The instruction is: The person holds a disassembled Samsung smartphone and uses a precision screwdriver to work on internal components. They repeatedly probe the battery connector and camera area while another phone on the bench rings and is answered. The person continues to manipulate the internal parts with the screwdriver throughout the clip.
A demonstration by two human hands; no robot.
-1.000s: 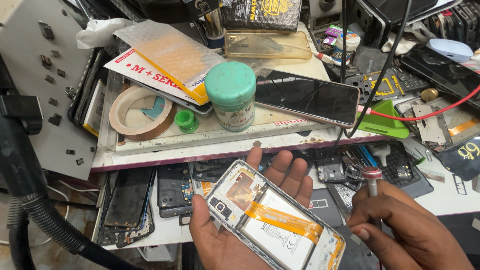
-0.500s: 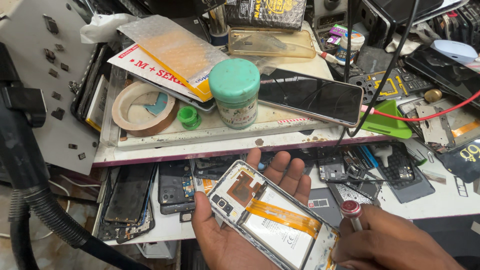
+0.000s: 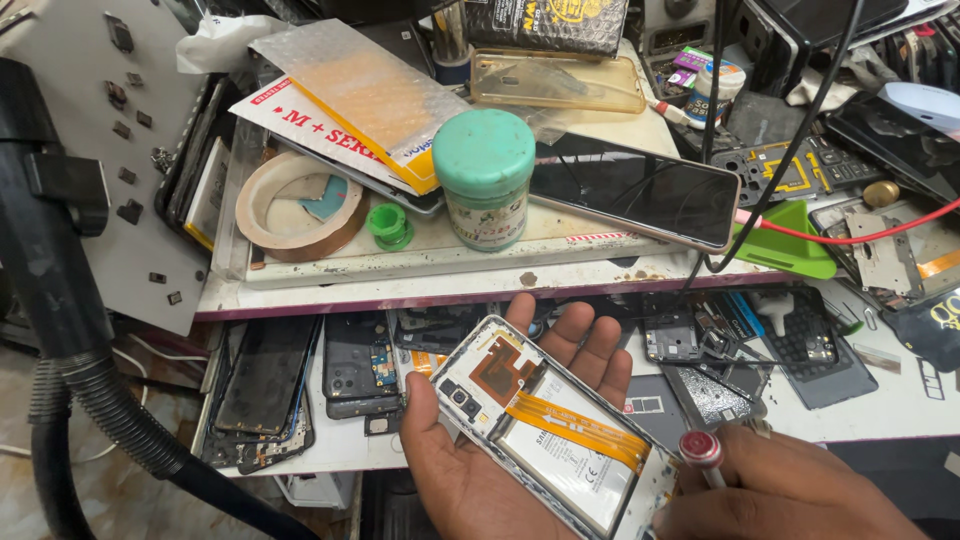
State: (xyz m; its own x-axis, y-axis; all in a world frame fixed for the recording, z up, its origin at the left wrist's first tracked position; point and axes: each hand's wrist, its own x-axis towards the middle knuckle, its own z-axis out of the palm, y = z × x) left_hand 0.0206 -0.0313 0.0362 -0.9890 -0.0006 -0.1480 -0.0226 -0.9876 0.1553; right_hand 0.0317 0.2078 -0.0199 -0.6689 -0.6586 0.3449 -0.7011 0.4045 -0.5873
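Note:
My left hand cradles an opened phone with its back cover off. A white battery, an orange flex cable and a copper-coloured patch show inside its silver frame. The fingers reach out past the phone's far edge. My right hand sits at the lower right and grips a small screwdriver with a red cap. Its tip points down at the phone's lower right corner.
A raised shelf carries a green-lidded jar, a tape roll, a small green cap, a dark phone and bubble-wrap packets. Several phone parts lie below it. A black hose runs down the left. A red wire crosses at right.
My right hand with the screwdriver has dropped lower and closer to the phone's lower right corner. The phone in my left hand has stayed nearly still.

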